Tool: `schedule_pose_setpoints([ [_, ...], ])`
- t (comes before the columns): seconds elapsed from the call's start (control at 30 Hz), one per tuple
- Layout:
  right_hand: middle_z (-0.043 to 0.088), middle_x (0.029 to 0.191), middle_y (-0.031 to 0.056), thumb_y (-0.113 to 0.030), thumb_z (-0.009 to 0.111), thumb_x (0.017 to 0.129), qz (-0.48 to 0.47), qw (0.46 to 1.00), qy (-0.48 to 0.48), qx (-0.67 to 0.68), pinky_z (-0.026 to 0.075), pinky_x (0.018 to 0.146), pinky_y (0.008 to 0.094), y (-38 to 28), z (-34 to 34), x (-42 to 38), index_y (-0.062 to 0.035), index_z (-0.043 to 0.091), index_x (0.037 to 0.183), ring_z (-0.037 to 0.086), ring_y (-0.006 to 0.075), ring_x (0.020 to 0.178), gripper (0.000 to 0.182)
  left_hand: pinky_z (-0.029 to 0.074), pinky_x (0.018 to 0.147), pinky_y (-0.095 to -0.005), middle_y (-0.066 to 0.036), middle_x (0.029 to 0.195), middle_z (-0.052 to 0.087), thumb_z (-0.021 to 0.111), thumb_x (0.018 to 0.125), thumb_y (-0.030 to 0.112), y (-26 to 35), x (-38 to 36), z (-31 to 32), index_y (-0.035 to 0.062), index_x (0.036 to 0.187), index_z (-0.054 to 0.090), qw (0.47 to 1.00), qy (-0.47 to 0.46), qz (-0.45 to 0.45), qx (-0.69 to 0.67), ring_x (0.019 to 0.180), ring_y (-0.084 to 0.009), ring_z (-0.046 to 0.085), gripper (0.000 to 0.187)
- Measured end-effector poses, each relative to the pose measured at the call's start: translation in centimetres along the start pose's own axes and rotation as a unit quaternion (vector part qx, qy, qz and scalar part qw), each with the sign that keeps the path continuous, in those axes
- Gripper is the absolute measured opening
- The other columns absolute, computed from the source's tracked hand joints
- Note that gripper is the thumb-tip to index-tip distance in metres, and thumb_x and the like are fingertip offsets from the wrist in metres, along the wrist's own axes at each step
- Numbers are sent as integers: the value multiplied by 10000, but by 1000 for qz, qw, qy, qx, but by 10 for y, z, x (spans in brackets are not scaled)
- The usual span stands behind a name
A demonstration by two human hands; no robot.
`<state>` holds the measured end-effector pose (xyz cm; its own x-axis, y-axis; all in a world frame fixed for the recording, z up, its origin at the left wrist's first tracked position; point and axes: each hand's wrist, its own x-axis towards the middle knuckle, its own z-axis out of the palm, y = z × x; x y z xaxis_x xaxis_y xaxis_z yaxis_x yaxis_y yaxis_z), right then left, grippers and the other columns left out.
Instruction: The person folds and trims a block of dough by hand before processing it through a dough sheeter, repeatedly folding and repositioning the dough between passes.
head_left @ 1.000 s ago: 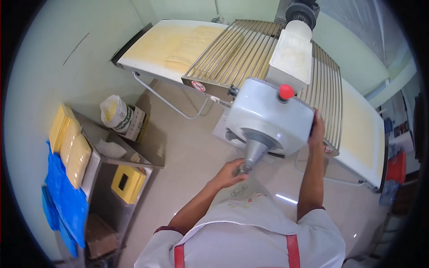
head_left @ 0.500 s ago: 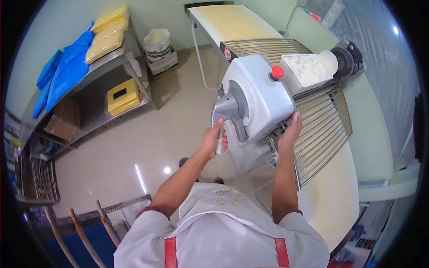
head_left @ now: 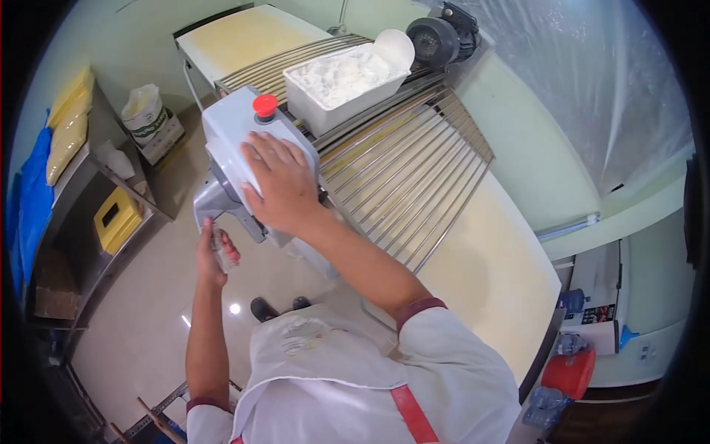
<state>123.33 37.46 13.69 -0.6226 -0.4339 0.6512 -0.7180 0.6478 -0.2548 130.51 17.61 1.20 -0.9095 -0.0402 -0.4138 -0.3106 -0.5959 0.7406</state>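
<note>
A grey dough sheeter point(head_left: 222, 133) with a red stop button point(head_left: 265, 104) stands in front of me. My left hand point(head_left: 214, 251) is closed around the lever handle point(head_left: 220, 255) hanging from the machine's side. My right hand point(head_left: 277, 181) lies flat with spread fingers on top of the housing, just below the button. A white tub of flour point(head_left: 342, 80) sits on the wire guard point(head_left: 399, 170) behind it. The cream conveyor belt point(head_left: 488, 274) runs out to the right and another stretch of the belt point(head_left: 244, 33) to the far side.
A steel shelf unit point(head_left: 81, 214) at the left holds a yellow box point(head_left: 117, 217), blue plastic bags point(head_left: 26, 200) and yellow packs point(head_left: 66, 133). A white sack point(head_left: 144, 111) stands on a carton by the wall. A red container point(head_left: 569, 374) sits at the lower right.
My right hand left the side of the housing and now rests on its top. My left hand has stayed on the lever handle. My view has swung round to the right.
</note>
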Motion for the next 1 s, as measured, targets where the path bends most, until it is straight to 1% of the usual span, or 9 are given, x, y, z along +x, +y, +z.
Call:
schedule_pose_setpoints([
  [0.1, 460, 1376, 235, -204, 612, 808, -8, 998, -51, -19, 299, 1099, 423, -2, 0, 18, 55, 474, 1298, 429, 342, 1299, 571, 424, 437, -285, -6, 513, 459, 527, 899, 598, 2, -3, 4, 119, 667, 483, 1000, 13, 2, 4, 410, -146, 468, 534],
  [0.33, 450, 1382, 248, -166, 588, 841, -45, 985, -164, -29, 301, 1115, 432, 12, 33, 70, 77, 437, 1317, 399, 360, 1325, 555, 468, 436, -280, -11, 556, 509, 542, 891, 599, -2, 0, -7, 109, 728, 521, 1000, 9, -20, -20, 432, -146, 524, 516],
  [0.4, 444, 1384, 253, -171, 591, 848, -41, 982, -184, -21, 316, 1104, 432, 18, 49, 91, 72, 421, 1331, 409, 374, 1311, 566, 501, 457, -288, -25, 591, 551, 592, 884, 558, -7, -2, -12, 81, 792, 568, 999, 26, 29, 17, 464, -145, 564, 486],
  [0.47, 457, 1371, 256, -181, 604, 846, -26, 979, -200, -39, 333, 1089, 438, 17, 68, 115, 54, 432, 1332, 429, 390, 1284, 566, 494, 465, -289, -28, 602, 557, 616, 889, 515, -9, -2, -14, 60, 798, 581, 997, 45, 50, 35, 471, -139, 559, 465],
  [0.53, 573, 1226, 257, -222, 567, 840, -47, 969, -227, -81, 387, 1032, 433, 21, 87, 142, 80, 512, 1243, 531, 367, 1183, 507, 483, 463, -291, -35, 606, 553, 625, 894, 489, -8, 0, -14, 49, 786, 575, 997, 44, 54, 42, 485, -139, 552, 456],
  [0.67, 655, 1083, 246, -382, 545, 878, 110, 914, -375, -112, 439, 936, 433, 32, 115, 194, 42, 651, 1069, 607, 390, 1053, 476, 461, 449, -293, -52, 602, 555, 626, 905, 458, -3, -3, -12, 51, 731, 562, 999, 22, 22, 44, 489, -139, 547, 448],
  [0.77, 683, 1035, 193, -411, 560, 868, 172, 855, -467, -144, 454, 874, 407, 58, 145, 223, -2, 694, 1011, 630, 312, 970, 453, 437, 445, -294, -55, 582, 547, 620, 907, 467, 4, -4, -12, 54, 698, 555, 999, -1, 21, 46, 479, -137, 543, 468],
  [0.9, 690, 906, 128, -373, 571, 851, 223, 821, -512, -115, 453, 783, 354, 62, 148, 231, -21, 712, 912, 603, 219, 818, 384, 423, 457, -291, -38, 549, 528, 620, 900, 497, 6, -4, -15, 62, 661, 543, 995, -17, 43, 83, 468, -126, 537, 502],
  [1.0, 688, 875, 119, -362, 573, 846, 228, 822, -508, -119, 449, 771, 350, 67, 149, 231, -19, 712, 866, 600, 206, 807, 371, 421, 459, -294, -35, 545, 528, 629, 903, 473, 11, -6, -16, 56, 666, 554, 996, -24, 37, 72, 469, -120, 534, 485],
])
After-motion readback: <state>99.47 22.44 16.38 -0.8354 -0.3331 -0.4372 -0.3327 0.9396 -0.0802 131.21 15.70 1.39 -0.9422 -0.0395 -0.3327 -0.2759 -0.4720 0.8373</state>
